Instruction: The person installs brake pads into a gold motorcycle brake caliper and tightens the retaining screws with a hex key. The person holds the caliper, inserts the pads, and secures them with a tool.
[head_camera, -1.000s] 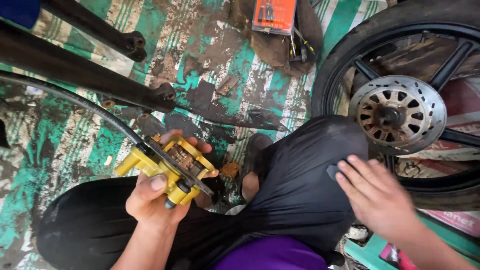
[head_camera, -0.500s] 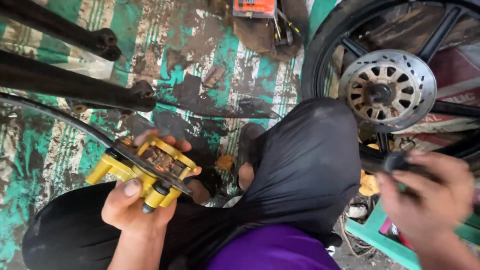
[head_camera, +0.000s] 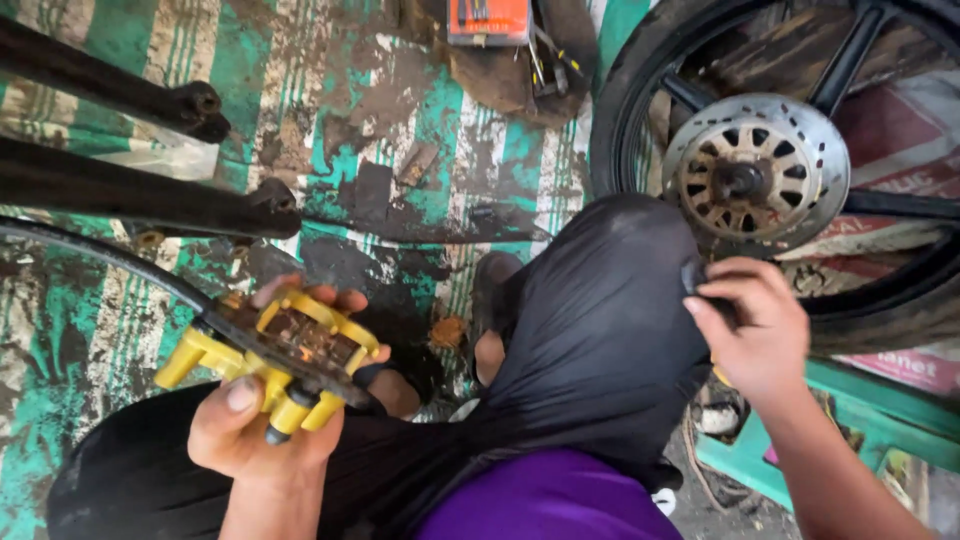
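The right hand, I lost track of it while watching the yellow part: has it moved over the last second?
Yes. The right hand has risen off the black-clad knee toward the wheel's brake disc, and now pinches something small and dark.

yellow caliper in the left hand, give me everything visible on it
The caliper is a yellow, cast-looking metal body, grimy, with stubby lugs at its left and lower ends. A dark bracket runs across its top, and a rusty brown pad face shows in the open middle. A black hose runs off up-left from it. It lies tilted in the left hand, thumb on the near side, fingers curled behind, held above the black-clad knee.
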